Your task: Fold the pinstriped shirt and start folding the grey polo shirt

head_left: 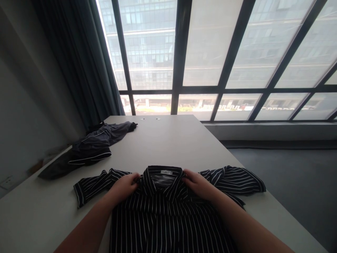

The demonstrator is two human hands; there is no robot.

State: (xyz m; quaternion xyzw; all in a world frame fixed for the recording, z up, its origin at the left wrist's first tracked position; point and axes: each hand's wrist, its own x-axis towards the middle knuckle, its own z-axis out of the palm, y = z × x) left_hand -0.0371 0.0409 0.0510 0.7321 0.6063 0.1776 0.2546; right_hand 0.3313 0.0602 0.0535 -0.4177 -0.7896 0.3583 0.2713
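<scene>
Two hands: the left hand point(128, 185) was closed on the collar point(149, 181) at nine o'clock, the right hand point(197, 182) at three; cloth was pinched in each, some fingertips being hidden.
Striped shirt point(163, 225): spread on the surface point(168, 140), its collar taken as the clock's centre, its body toward six, the window point(207, 59) at twelve.
Collar risk: skewing of the neckline was judged possible, were one side tugged harder.
Three o'clock sleeve point(237, 181): bunched, with its cuff by the surface's edge; by a pull that way, it could be dragged over.
Nine o'clock sleeve point(101, 182): creased; folds might be trapped, were the cloth pressed down unsmoothed.
Dark clothing point(92, 146): placed at ten, near but apart; overlap was judged possible, were the shirt shifted there.
Count: one striped shirt, one collar, two sleeves, one neck label point(166, 172), two round fittings point(157, 119) at twelve and one curtain point(79, 59) at eleven were seen; the heaped dark garments could not be counted.
</scene>
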